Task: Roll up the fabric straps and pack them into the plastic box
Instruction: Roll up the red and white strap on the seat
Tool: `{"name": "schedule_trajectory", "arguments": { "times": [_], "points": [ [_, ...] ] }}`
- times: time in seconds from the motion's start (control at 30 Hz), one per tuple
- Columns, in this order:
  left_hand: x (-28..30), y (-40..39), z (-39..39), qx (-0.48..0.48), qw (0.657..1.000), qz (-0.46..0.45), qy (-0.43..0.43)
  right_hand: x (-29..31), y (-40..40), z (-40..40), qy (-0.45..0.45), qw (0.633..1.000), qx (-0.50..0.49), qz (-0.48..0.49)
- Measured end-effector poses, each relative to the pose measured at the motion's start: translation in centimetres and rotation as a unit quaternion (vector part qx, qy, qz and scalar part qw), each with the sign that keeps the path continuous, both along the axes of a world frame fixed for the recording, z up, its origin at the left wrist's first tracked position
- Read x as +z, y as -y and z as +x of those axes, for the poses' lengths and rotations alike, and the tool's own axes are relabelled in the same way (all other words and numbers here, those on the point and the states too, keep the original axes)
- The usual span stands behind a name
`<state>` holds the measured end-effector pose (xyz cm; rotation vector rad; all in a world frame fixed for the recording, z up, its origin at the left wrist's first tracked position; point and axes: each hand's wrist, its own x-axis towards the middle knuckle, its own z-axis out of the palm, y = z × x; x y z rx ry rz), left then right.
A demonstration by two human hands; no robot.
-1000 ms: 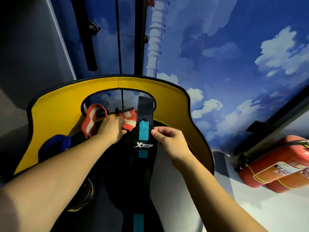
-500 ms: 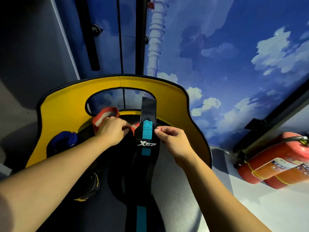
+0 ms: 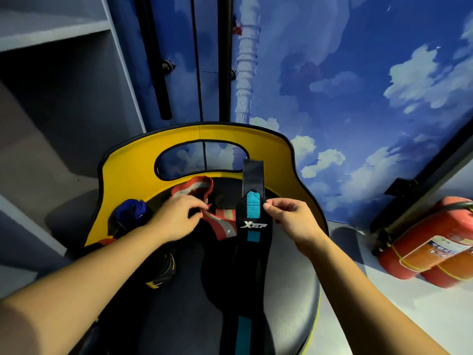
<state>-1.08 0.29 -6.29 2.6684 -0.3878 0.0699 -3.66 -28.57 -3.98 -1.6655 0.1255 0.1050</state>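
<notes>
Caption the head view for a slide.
Right hand pinches the black strap on the chair; left hand reaches the red strap.

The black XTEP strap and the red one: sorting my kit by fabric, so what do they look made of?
Black strap: looks like matt woven elastic webbing, with a ribbed teal stripe and printed logo. Red strap: apparently woven fabric too, with pale grey bands that may be reflective; it is blurred, so that is less sure.
</notes>
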Motion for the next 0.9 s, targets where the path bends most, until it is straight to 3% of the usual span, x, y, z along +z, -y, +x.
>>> {"name": "schedule_trajectory", "arguments": {
  "times": [0.2,0.3,0.4,0.6,0.9],
  "points": [
    [2.2,-3.0,3.1,0.189,0.982,-0.020,0.006,0.2,-1.3,-0.3,0.000,1.000,0.020,-0.007],
    [1.6,-4.6,4.9,0.265,0.964,0.027,-0.026,0.2,-1.6,-0.1,-0.002,1.000,0.017,-0.009],
    [0.6,-4.8,5.7,0.287,0.949,0.097,-0.090,0.1,-1.9,0.0,-0.010,1.000,0.015,-0.003],
    [-0.6,-3.6,5.8,0.301,0.935,0.156,-0.108,0.0,-2.3,0.2,-0.015,1.000,0.025,-0.002],
    [0.4,-3.2,5.0,0.309,0.935,0.141,-0.100,-0.2,-2.5,0.3,-0.024,0.999,0.028,-0.010]
  ]
}}
